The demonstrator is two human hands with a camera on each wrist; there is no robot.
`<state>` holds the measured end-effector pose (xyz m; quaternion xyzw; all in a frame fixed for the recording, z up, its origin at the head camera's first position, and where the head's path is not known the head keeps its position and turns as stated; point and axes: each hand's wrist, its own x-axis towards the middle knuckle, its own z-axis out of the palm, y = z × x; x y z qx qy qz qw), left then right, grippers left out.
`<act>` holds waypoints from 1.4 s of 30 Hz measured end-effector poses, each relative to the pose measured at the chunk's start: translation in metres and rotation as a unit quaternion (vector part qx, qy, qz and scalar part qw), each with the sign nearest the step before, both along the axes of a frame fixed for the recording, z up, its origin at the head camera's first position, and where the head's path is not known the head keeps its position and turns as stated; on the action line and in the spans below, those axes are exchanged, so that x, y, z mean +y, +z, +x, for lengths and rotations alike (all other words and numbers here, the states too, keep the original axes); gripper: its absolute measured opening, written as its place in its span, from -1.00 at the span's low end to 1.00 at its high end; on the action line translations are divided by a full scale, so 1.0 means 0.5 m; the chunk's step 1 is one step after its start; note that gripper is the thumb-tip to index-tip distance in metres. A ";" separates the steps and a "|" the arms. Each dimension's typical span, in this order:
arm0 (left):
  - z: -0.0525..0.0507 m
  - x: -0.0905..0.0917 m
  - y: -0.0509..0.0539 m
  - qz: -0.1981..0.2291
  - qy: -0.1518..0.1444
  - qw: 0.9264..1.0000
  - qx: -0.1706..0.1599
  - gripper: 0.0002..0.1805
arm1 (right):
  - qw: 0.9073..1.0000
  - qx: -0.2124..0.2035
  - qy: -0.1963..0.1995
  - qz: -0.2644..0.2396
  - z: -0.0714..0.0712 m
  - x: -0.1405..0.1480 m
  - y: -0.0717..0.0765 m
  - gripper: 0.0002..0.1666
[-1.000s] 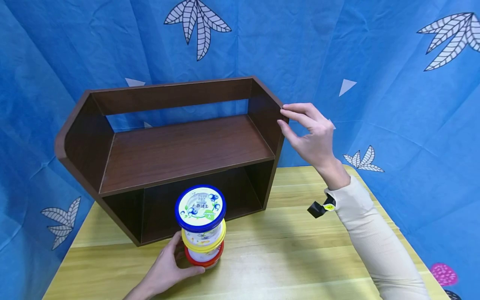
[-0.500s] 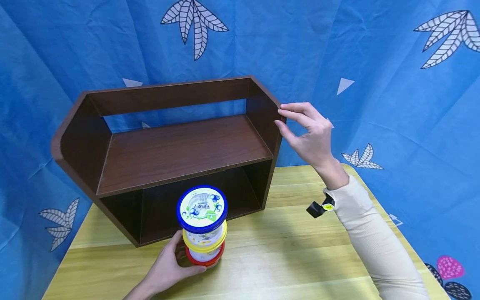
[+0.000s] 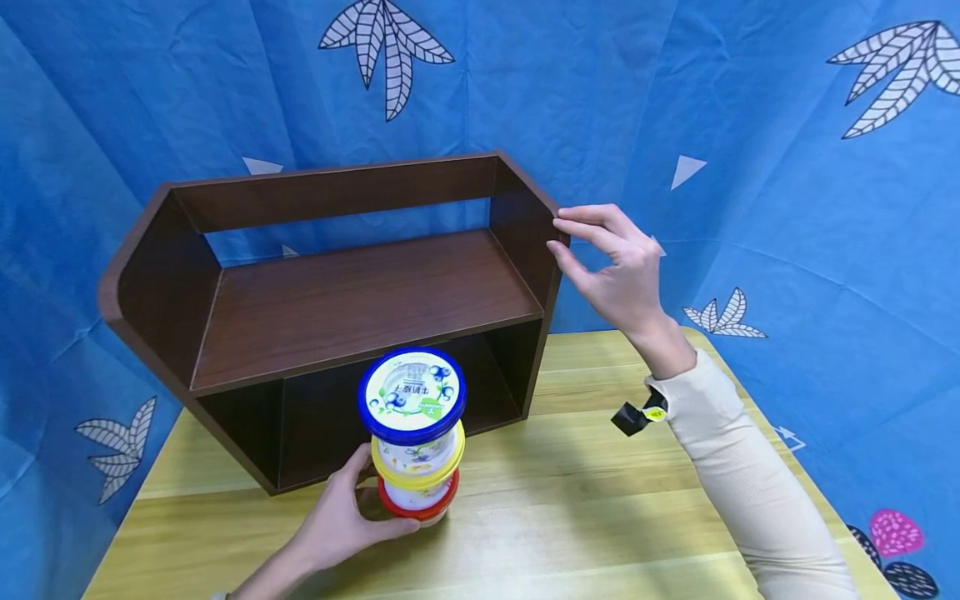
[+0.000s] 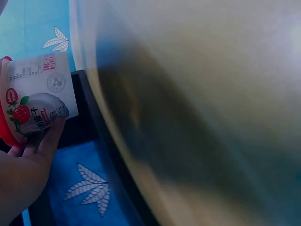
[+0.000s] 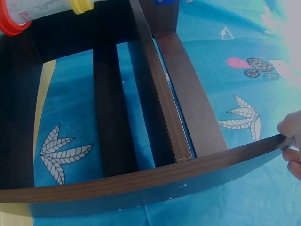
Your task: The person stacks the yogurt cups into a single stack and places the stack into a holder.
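Note:
My left hand (image 3: 337, 517) grips the lowest tub of a stack of three, with thumb and fingers around its side. That tub (image 3: 420, 497) has a red lid; above it stand a yellow-lidded tub (image 3: 417, 458) and a blue-lidded tub (image 3: 412, 395) with blueberry prints. In the left wrist view, strawberries show on the bottom tub (image 4: 40, 94), and its base looks apart from the table. At the upper right edge of a dark brown two-tier shelf (image 3: 360, 308), my right hand (image 3: 626, 271) pinches the side panel between thumb and fingers.
The shelf stands tilted in view on a light wood table (image 3: 570, 500), its open lower compartment behind the stack. A blue curtain (image 3: 585, 100) with leaf prints hangs behind. From the right sleeve (image 3: 750, 475) sticks out a small black wrist device (image 3: 632, 419).
The stack of tubs in my left hand has risen slightly and shifted a little right, toward the shelf's lower opening. My right hand stays on the shelf's side panel.

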<state>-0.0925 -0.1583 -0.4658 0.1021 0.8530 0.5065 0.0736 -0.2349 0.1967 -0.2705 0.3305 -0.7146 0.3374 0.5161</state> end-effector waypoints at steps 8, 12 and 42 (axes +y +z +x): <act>-0.006 0.004 0.046 0.015 -0.044 0.998 0.035 -0.10 | 1.000 -0.003 0.005 -0.001 0.000 0.000 0.002 -0.69; -0.010 0.009 0.067 0.016 -0.066 0.995 0.076 -0.14 | 1.000 -0.005 0.003 0.000 0.000 0.002 0.003 -0.69; -0.053 0.012 0.247 0.017 -0.116 0.984 0.136 -0.14 | 1.000 -0.005 -0.001 0.007 0.001 0.002 0.003 -0.69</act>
